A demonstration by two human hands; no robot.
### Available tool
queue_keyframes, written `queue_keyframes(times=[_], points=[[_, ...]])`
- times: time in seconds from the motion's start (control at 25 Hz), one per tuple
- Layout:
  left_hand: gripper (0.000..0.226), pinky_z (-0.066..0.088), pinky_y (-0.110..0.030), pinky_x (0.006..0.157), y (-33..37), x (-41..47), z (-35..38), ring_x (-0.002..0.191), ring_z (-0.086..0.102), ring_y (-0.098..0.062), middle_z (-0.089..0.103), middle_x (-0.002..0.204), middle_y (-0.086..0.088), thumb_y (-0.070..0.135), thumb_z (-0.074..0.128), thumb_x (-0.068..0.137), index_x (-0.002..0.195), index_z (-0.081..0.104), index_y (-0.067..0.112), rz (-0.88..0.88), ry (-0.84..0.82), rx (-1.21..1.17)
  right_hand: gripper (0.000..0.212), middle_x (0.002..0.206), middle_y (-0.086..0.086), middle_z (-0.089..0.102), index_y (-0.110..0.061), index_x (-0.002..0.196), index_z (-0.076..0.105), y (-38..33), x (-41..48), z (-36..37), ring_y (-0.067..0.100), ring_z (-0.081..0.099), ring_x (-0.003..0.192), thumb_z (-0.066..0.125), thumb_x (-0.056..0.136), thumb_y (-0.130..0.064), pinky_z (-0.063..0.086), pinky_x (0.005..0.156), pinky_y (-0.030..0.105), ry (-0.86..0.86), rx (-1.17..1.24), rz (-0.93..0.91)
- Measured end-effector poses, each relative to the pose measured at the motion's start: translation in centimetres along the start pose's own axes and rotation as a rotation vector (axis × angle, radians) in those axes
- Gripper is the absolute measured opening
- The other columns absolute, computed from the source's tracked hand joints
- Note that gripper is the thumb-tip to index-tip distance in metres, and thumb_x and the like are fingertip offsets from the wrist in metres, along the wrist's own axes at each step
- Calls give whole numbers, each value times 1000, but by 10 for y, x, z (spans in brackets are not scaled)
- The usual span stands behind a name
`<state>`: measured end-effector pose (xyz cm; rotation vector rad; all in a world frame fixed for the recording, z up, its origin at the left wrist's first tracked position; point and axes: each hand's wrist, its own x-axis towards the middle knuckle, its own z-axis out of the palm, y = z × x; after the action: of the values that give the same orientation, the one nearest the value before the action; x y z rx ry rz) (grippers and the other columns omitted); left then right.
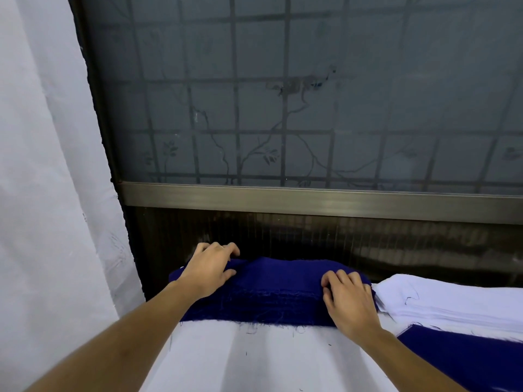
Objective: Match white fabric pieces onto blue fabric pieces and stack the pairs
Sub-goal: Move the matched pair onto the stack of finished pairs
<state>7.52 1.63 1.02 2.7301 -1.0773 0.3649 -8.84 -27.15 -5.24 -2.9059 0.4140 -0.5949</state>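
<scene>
No legible txt or labels anywhere.

Both bare forearms reach forward from the lower corners, converging a little. The left hand (pixel 210 268) lies palm down on the left end of the blue stack (pixel 271 292), with its fingers curled over the far edge and its thumb on top. The right hand (pixel 349 301) lies palm down on the right end, fingers bent, tips dug into the cloth.
</scene>
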Motion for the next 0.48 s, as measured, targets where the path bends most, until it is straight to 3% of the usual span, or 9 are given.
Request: queue_keyframes(times=[0.2,0.36,0.48], points=[[13,35,-31,108,20,-5,-22,99,56,-3,60,104,18,42,54,100,104,64,35,146,71,103,33,134,-6,47,-27,134,48,-15,-1,-12,16,45,119,42,103,-35,40,102,33,40,-82,-128],[19,44,-30,95,56,-15,-41,98,61,-10,62,107,10,39,49,105,108,65,28,303,87,207,53,140,-6,47,-23,147,43,-71,9,-34,18,46,126,55,98,-39,42,102,35,182,-14,-331],[26,55,-35,80,80,-24,-58,97,66,-17,61,116,6,41,43,107,120,60,26,318,98,257,36,137,-10,49,-30,135,55,-105,19,-46,16,38,130,54,101,-38,37,108,35,135,146,-383]])
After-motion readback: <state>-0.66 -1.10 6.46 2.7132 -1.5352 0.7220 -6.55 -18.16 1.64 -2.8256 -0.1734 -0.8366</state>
